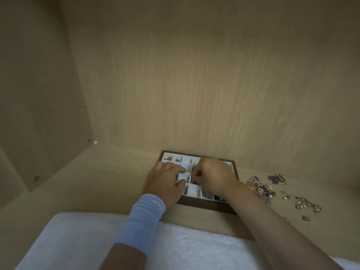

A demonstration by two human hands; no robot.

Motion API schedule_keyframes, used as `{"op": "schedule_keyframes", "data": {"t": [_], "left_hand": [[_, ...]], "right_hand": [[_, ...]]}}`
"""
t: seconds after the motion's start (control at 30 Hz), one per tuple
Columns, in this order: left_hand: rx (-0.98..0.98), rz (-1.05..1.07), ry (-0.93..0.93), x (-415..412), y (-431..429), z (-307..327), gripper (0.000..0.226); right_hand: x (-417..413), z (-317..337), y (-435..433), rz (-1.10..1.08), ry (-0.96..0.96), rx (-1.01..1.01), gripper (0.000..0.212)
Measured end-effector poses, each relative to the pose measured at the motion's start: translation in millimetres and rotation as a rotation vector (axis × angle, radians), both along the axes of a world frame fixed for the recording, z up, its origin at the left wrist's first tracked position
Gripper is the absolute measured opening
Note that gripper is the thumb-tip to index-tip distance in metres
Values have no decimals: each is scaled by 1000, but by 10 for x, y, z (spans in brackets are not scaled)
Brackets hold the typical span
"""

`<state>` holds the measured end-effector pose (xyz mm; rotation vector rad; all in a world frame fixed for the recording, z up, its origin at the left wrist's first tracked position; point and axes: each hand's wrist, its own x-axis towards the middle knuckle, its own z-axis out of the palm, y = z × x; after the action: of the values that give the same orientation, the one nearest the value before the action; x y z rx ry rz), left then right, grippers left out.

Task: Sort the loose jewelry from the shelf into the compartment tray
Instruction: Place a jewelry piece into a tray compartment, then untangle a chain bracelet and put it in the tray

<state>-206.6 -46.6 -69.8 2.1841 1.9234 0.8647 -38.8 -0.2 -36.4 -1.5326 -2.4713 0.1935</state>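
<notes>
A dark wooden compartment tray [204,204] with white dividers sits on the shelf against the back wall. My left hand [165,181], with a blue wristband, rests flat on the tray's left side. My right hand [212,177] hovers over the tray's middle with fingers curled, pinching something small and dark over a centre compartment; what the piece is cannot be made out. Gold pieces [168,158] lie in the back left compartments, and dark and silvery pieces [207,194] in the front ones. A pile of loose jewelry [262,187] lies on the shelf to the right of the tray.
More scattered jewelry [303,202] spreads toward the right edge of the wooden shelf [109,176]. The cabinet's left wall [39,94] and back wall [214,84] close in the space. A white fluffy cloth [87,240] lies in front of the shelf edge.
</notes>
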Motion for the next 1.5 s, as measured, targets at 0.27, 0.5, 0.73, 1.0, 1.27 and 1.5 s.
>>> {"op": "schedule_keyframes", "data": {"t": [0.27,0.5,0.73,1.0,1.27,1.5], "left_hand": [[58,-23,36,82,-22,19,30],[0,-153,26,603,-42,166,30],[-22,-287,64,1206,155,288,28],[-56,-300,311,1727,421,228,27],[-73,-244,374,1839,489,241,21],[42,-238,409,1811,520,150,26]], "right_hand": [[369,145,-133,-31,233,15,13],[1271,281,-124,-239,282,4,13],[1698,189,-54,-332,202,-149,18],[1746,85,41,-309,66,-212,14],[1820,65,84,-339,50,-187,7],[1783,54,81,-229,137,-178,17]]}}
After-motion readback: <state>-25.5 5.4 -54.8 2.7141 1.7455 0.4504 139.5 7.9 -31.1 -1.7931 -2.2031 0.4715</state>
